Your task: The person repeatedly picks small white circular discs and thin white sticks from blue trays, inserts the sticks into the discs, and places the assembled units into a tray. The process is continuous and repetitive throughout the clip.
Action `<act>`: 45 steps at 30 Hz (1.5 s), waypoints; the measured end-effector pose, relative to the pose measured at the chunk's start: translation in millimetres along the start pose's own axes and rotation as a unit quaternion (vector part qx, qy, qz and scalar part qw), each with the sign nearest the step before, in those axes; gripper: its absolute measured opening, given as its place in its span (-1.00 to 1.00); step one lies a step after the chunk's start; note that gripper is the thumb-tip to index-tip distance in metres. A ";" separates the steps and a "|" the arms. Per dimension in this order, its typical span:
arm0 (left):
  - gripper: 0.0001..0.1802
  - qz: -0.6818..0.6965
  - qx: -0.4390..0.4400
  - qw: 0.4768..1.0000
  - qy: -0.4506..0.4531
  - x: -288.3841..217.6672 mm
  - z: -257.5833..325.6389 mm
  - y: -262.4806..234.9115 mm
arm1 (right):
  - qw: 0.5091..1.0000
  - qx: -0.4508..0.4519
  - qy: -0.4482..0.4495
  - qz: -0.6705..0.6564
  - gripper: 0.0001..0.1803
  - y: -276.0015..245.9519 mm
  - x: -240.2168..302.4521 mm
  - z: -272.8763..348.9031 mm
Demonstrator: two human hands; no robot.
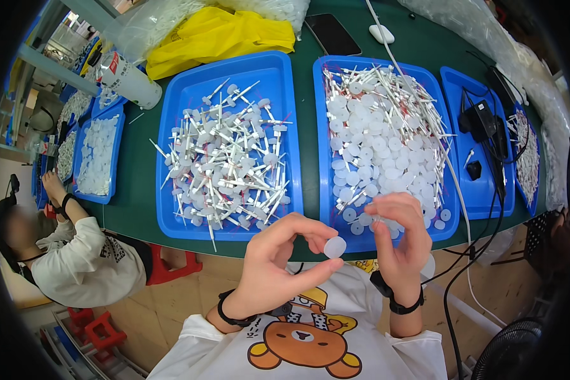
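In the head view, my left hand [273, 254] is just below the centre of the frame, pinching a round, whitish disc [335, 247] between thumb and fingertips, its flat face toward the camera. My right hand [404, 237] is near it, a little farther right, fingers bent and the thumb close to the index finger; I cannot tell whether it grips something small. The two hands are apart.

Behind my right hand, right of centre, a blue tray [325, 209] holds a heap of loose pale discs [380, 149], with thin white sticks [418, 104] piled toward its top. Left of that, another blue tray [187, 95] holds a tangle of white sticks with discs on them [228, 164]. At the right, a third blue tray [481, 201] carries a black power adapter [482, 120] and cables.

Along the top of the frame are a yellow bag [225, 38] and a dark phone [333, 34]; a white cup [130, 79] is at upper left. A seated co-worker [98, 266] is at the left edge.
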State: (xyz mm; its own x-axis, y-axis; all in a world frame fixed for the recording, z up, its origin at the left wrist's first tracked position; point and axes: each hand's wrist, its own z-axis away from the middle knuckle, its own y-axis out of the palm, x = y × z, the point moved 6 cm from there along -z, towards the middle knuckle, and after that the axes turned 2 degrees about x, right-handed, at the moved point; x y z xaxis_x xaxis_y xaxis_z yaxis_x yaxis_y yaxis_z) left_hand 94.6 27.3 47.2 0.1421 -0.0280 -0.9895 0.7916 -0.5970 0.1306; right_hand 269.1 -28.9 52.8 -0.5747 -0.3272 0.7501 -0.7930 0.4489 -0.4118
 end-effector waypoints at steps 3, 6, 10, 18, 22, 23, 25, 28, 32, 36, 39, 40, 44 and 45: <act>-0.58 0.006 -0.006 0.999 0.040 0.0 -2.5 -0.9 | 0.999 0.013 -0.035 0.004 -0.66 -7.9 18.1 2.2; -0.55 0.077 0.001 0.997 -0.002 3.2 -2.0 1.9 | 0.997 0.041 -0.064 0.019 -0.60 -7.6 30.9 3.7; -0.56 0.082 0.017 0.996 -0.007 3.8 0.1 1.0 | 0.988 0.070 -0.102 0.096 -0.53 -5.3 39.5 7.1; -0.56 0.054 -0.015 0.998 -0.006 6.3 0.8 -1.0 | 0.974 0.101 -0.123 0.161 -0.52 -5.5 47.3 9.7; -0.63 -0.076 -0.030 0.997 0.001 3.9 0.9 -2.2 | 0.964 0.130 -0.130 0.193 -0.54 -7.5 50.8 10.3; -0.64 -0.125 -0.026 0.992 0.017 2.2 -0.5 -2.4 | 0.960 0.134 -0.136 0.203 -0.55 -7.6 52.7 10.8; -0.66 -0.185 -0.016 0.982 0.035 0.8 -3.2 -0.8 | 0.956 0.144 -0.137 0.216 -0.57 -7.9 56.3 12.3; -0.67 -0.210 -0.005 0.977 0.030 0.4 -4.8 1.3 | 0.954 0.160 -0.131 0.216 -0.59 -7.2 60.5 14.4; -0.66 -0.174 0.003 0.985 0.005 7.4 -2.6 1.4 | 0.956 0.154 -0.135 0.210 -0.60 -8.3 58.6 17.7; -0.67 -0.064 0.020 0.997 -0.038 13.6 -2.9 1.0 | 0.959 0.148 -0.139 0.200 -0.61 -11.3 59.0 21.0; -0.66 -0.068 0.029 0.997 -0.032 12.8 -3.3 2.5 | 0.958 0.150 -0.140 0.199 -0.61 -11.5 58.9 23.4; -0.66 -0.065 0.030 0.997 -0.033 12.9 -3.3 2.7 | 0.959 0.149 -0.138 0.197 -0.61 -12.0 58.9 23.5; -0.65 -0.044 0.053 0.997 -0.033 14.1 -2.3 4.1 | 0.963 0.138 -0.121 0.198 -0.59 -15.1 56.8 23.4; -0.65 -0.036 0.061 0.997 -0.033 14.2 -1.9 3.9 | 0.964 0.133 -0.114 0.201 -0.59 -15.7 55.8 22.9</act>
State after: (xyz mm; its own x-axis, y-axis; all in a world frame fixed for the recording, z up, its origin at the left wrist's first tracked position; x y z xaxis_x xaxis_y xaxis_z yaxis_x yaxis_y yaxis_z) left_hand 100.7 26.1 33.8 0.0445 -0.0309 -0.9985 0.7192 -0.6927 0.0535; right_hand 244.9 -73.3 89.2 -0.8518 -0.3588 0.3816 -0.5031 0.3576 -0.7868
